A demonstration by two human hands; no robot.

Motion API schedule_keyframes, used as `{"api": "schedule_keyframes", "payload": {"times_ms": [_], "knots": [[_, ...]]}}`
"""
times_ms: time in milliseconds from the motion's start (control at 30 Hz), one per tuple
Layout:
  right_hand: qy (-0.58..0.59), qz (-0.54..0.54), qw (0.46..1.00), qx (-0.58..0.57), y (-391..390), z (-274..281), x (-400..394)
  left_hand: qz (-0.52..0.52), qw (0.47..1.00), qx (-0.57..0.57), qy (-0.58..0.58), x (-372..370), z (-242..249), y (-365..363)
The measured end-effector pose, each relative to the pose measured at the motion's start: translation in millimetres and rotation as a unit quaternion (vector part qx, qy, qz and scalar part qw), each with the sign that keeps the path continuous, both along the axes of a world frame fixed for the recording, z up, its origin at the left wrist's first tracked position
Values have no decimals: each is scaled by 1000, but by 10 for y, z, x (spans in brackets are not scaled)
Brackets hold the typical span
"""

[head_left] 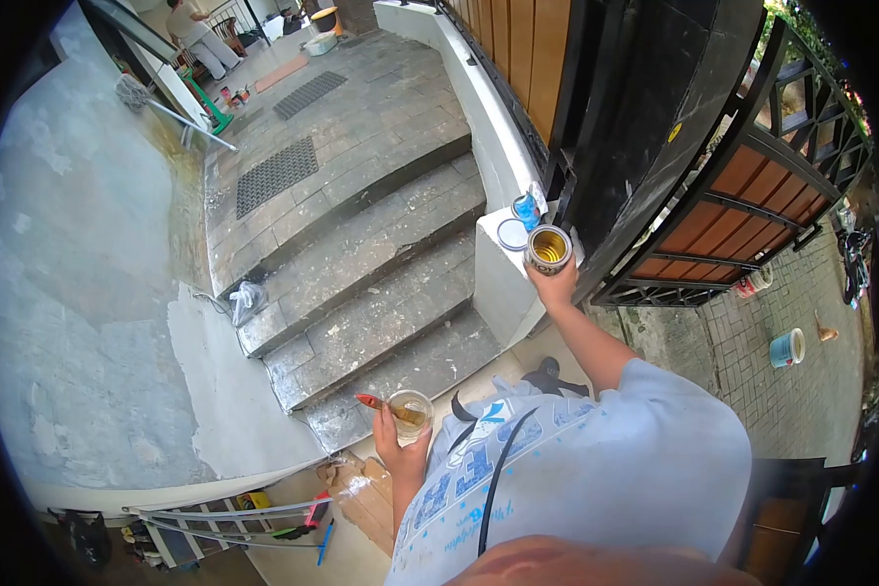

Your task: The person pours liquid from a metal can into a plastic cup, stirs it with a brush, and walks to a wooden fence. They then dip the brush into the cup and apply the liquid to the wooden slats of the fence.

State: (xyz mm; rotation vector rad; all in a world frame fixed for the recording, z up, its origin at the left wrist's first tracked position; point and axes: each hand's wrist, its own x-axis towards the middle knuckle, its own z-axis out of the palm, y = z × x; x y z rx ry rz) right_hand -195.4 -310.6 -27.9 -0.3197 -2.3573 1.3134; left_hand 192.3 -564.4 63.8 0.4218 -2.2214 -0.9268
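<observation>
My left hand (400, 455) is closed round a clear plastic cup (417, 401). A paintbrush (386, 407) with a red handle lies across that cup, its bristles inside. My right hand (555, 284) grips an open metal can (549, 250) with yellowish liquid inside, at the top of the low white wall. Right beside this can, a round lid (512, 233) lies on the wall top. A small blue can (525, 210) stands just behind the lid.
Paint-spotted stone steps (381, 293) rise ahead, with a plastic bag (248, 301) at their left edge. A metal-framed gate (742, 205) stands at right, a bucket (787, 348) beyond it. A ladder (215, 532) lies lower left. Another person (200, 39) stands at the far top.
</observation>
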Motion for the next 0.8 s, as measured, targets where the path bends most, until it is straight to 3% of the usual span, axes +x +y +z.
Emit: {"api": "schedule_keyframes", "payload": {"times_ms": [233,333,500,633,700,800], "knots": [[18,-36,998,52,-6,14,17,-49,999,-8,-18,-243,-70,-170],[-19,16,1000,19,60,-43,-17,-70,997,8,-23,-517,-135,-228],[32,35,998,34,145,-179,-25,-91,994,9,-66,-1190,-109,-190],[50,47,997,18,160,-284,-44,-96,987,107,-71,-1959,515,-56],[47,50,997,22,168,-327,-46,-113,953,279,10,-2385,940,-14],[50,59,997,28,199,-390,-58,-161,960,223,40,-2861,1717,-61]]}}
